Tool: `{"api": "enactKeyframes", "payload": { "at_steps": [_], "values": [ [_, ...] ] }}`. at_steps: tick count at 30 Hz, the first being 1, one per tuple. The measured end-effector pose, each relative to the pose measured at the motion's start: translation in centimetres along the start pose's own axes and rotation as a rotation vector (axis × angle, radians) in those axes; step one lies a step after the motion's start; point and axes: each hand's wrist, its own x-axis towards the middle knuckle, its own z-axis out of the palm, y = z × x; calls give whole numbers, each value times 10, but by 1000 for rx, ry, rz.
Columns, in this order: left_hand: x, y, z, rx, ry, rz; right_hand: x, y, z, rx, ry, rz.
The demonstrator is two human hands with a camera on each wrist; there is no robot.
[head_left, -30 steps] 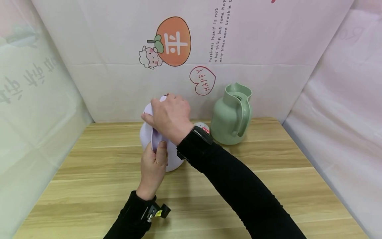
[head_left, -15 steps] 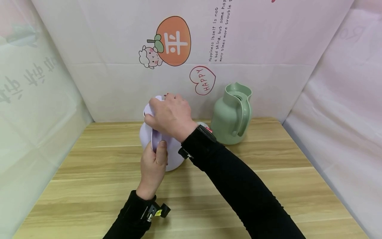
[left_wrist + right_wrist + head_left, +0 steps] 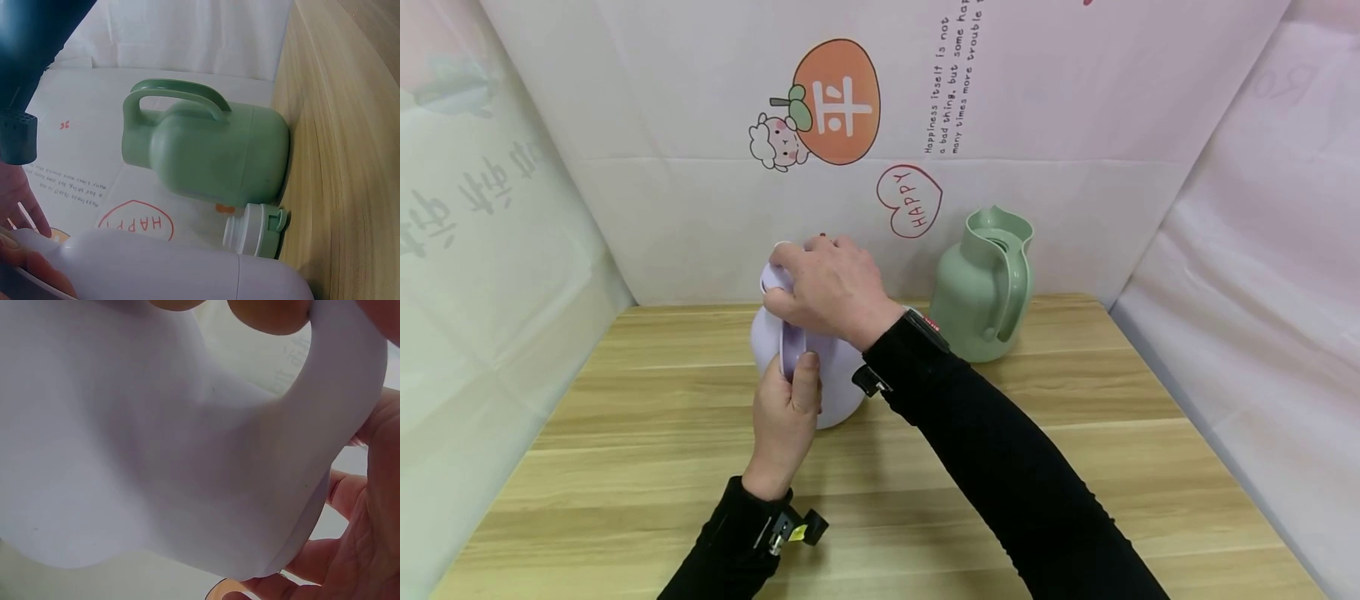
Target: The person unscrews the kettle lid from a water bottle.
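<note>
Nearest, the left hand (image 3: 782,425) grasps the handle (image 3: 793,346) of the lilac jug (image 3: 841,383), which stands upright on the wooden table (image 3: 625,467), just ahead of that hand. The right hand (image 3: 835,287), atop the jug, curls thumb and fingers round its upper end (the mouth is partly hidden). Beyond stand 2 objects: a green-and-white stopper (image 3: 253,230) and, just beside it, a green jug (image 3: 966,308).

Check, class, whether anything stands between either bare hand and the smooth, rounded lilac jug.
Nothing visible does: the left hand grips the lilac jug by its handle, and the right hand touches its top. The smooth, rounded green jug stands apart, to the right.
</note>
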Motion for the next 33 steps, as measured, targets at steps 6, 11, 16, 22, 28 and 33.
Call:
{"api": "enactKeyframes", "payload": {
  "at_steps": [6, 11, 16, 22, 28, 33],
  "values": [
    [0, 0, 1, -6, -5, -5, 0, 4, 0, 46, 1, -31],
    [0, -1, 1, -10, -7, -6, 0, 6, -1, 74, -4, -52],
    [0, -1, 1, -6, -5, -7, 1, 7, -2, 98, -19, -64],
    [0, 0, 1, -10, -7, 0, 3, 11, -1, 159, -18, -88],
    [0, 1, 1, -27, -8, 4, 6, 15, -1, 227, -45, -132],
    [-1, 1, 1, -27, -8, -1, 8, 19, -1, 305, -58, -173]
  ]
}}
